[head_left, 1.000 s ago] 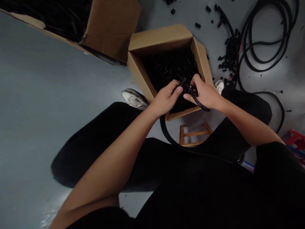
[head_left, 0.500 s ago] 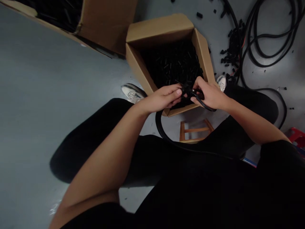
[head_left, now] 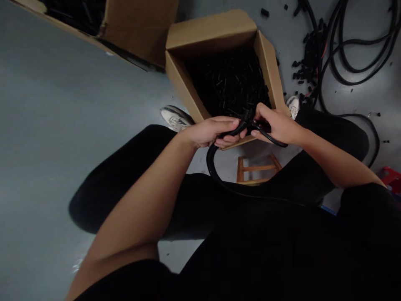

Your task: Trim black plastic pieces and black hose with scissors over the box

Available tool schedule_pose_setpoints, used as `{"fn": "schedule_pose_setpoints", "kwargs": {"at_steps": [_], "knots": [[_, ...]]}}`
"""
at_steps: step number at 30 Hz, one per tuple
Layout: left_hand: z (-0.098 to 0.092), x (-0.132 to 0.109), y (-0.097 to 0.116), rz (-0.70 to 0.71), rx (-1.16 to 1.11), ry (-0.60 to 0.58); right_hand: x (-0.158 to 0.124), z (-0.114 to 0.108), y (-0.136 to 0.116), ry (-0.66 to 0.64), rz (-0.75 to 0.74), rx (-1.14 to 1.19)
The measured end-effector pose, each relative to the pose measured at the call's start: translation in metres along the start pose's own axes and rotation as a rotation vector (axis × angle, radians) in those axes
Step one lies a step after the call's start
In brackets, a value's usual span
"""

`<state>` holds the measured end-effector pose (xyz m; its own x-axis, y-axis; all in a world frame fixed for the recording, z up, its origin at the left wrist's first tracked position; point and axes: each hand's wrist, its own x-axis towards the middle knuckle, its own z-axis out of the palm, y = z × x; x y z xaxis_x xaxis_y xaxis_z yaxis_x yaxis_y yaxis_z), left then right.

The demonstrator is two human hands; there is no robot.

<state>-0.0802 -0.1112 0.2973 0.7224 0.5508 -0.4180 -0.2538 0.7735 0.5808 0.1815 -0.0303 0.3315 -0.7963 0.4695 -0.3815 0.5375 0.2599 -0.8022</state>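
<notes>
Using the smaller cardboard box (head_left: pixel 211 31) as the clock's middle: way over left, about 10 o'clock, there's a bigger cardboard box (head_left: pixel 140 33) with more dark stuff in it, too murky to make out. Gray floor all round. At 8 o'clock a light shoe (head_left: pixel 177 118) pokes out just beside the small box's wall.

At 6 o'clock, over the near edge, is the left hand (head_left: pixel 216 129). It's pretty much closed, thumb on top and fingers curled underneath, gripping some ribbed black tube (head_left: pixel 234 131). A black length (head_left: pixel 210 161) loops down from under that hand and runs right across the lap; looks like the same tube, but the fingers hide the join. Small box itself has a big heap of short black bits (head_left: pixel 225 83) in it.

At 5 o'clock, lower down, sits a little wooden stool (head_left: pixel 257 168). Around 4 is the right hand (head_left: pixel 277 125), curled round the handles of what look like black scissors (head_left: pixel 272 139). Their working end is up by the tube; can't tell how far apart the blades are. Just past that hand, another shoe (head_left: pixel 293 106). Then a scatter of black offcuts (head_left: pixel 310 54) at 2, a big black coil (head_left: pixel 346 83) nearer 3, and something red (head_left: pixel 391 175) out at 4.
</notes>
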Motion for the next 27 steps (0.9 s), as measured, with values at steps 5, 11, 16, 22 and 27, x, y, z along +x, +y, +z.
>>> {"fn": "schedule_pose_setpoints", "kwargs": {"at_steps": [5,11,16,22,27], "knots": [[-0.003,0.002,0.0,0.085,0.041,0.221,0.002,0.0,0.004,0.063,0.137,0.037],[-0.017,0.006,-0.009,0.256,0.048,0.505,0.001,-0.001,0.024,0.121,0.211,0.067],[-0.022,0.02,-0.025,0.374,0.122,0.664,0.001,-0.001,0.021,0.064,0.237,0.051],[-0.014,0.029,-0.028,0.37,0.25,0.783,0.008,0.0,0.013,0.069,0.247,0.0],[-0.015,0.03,-0.03,0.432,0.274,0.756,0.009,0.002,0.013,0.087,0.258,0.001]]}}
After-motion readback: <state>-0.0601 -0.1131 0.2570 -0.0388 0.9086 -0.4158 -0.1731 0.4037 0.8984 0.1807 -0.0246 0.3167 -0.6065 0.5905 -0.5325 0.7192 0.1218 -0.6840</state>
